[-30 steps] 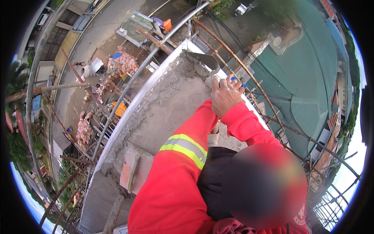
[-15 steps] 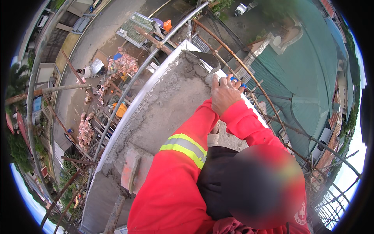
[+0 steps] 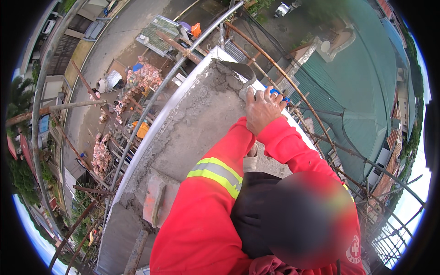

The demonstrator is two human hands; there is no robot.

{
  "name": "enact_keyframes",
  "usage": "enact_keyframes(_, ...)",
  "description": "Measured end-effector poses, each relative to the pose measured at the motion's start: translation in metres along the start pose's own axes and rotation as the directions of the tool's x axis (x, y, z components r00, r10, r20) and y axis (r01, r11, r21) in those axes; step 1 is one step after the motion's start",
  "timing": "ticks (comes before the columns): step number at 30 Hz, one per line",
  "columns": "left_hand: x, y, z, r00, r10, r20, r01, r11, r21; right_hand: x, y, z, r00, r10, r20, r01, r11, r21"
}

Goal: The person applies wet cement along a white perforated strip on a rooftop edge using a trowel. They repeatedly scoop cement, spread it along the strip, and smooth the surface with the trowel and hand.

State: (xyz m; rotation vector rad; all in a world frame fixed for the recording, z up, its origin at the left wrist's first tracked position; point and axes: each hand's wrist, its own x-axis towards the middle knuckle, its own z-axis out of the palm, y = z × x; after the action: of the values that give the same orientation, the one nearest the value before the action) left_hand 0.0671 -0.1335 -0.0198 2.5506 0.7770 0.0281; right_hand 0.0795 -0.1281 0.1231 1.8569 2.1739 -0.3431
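Both my arms, in red sleeves, reach to the far right edge of a mortar-covered ledge (image 3: 206, 119). My right hand (image 3: 265, 109) is closed around a blue handle (image 3: 275, 92) that shows between and past its fingers. Just beyond the knuckles a curved dark grey blade (image 3: 240, 68) lies against the rim. It looks like a trowel, though the join is covered by my hand. My left sleeve (image 3: 215, 172), with a reflective band, ends beside the right wrist. My left hand is mostly hidden there, so its fingers cannot be made out. Rough wet mortar (image 3: 224, 78) lies beside the blade.
A mortar-stained board with a raised grip (image 3: 158, 201) rests on the ledge at near left. Scaffold pipes (image 3: 183, 59) run close along both sides. Far below are a street (image 3: 114, 41), pinkish sacks (image 3: 144, 75) and a green roof (image 3: 362, 101). A blurred round shape (image 3: 307, 220) covers the lower middle.
My right hand has shifted slightly left and toward me, and more of the blue handle shows. My left arm stays almost where it was.
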Motion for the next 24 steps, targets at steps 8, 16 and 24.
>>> enact_keyframes(8,-0.002,-0.001,0.002,1.0,-0.002,0.006,0.003,1.0,-0.003,-0.008,0.005,0.004,0.997,-0.019,-0.072,0.016,0.999,-0.051)
enact_keyframes(16,-0.005,-0.001,0.001,1.0,-0.009,0.006,0.009,1.0,-0.002,-0.011,0.002,0.0,0.997,-0.068,-0.048,0.068,0.998,0.009)
enact_keyframes(24,-0.004,-0.001,-0.001,1.0,-0.013,0.008,0.013,1.0,-0.005,-0.008,0.006,0.011,0.992,-0.046,-0.117,0.02,0.977,-0.211)
